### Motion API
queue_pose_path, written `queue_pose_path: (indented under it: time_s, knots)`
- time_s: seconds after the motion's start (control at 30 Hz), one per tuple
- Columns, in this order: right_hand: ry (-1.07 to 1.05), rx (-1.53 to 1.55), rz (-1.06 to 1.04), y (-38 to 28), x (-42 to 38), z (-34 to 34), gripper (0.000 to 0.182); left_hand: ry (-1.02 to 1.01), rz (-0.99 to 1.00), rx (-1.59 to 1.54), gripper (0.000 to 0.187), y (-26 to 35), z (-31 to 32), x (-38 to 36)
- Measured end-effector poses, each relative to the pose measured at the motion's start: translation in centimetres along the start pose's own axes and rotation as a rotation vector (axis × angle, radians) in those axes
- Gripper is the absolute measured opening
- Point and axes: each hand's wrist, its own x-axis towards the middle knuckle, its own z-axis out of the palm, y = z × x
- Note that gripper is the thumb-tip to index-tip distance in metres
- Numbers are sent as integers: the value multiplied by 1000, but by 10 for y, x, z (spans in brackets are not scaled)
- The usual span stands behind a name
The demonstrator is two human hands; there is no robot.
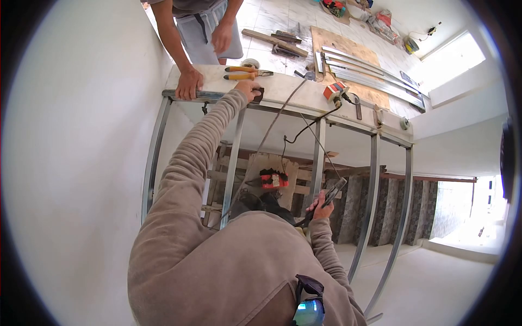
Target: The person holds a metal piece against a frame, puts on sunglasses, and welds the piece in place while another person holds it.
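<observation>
My left hand (248, 91) reaches to the ledge with its fingers closed around a small dark block (259, 96) at the metal frame's top rail (215, 96). Orange-handled pliers (242, 73) lie just beyond it. Lower right, my right hand (322, 205) grips a dark electrode holder (335, 190), beside an upright bar (318, 157). A thin rod (322, 144) runs from the holder up toward the top rail. Left of my left hand, a co-worker's hand (188, 83) presses on the rail.
On the ledge (217, 81) are a red and white box (335, 91), cables and a clamp. Metal bars (375, 73) lie on a board beyond. Another red box (273, 179) sits below, behind the frame. A white wall (81, 136) stands left, patterned steps (380, 206) lower right.
</observation>
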Motion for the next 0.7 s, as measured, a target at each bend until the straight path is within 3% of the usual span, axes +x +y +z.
queue_pose_path:
  time_s: [0.23, 0.7]
  knots:
    - [-7, -3, -17, 2, 1, -3, 29, 80, -123, -82, 27, 10, -3, -6]
    - [4, 13, 5, 2, 2, -1, 27, 87, -50, -88, 26, -1, 1, 6]
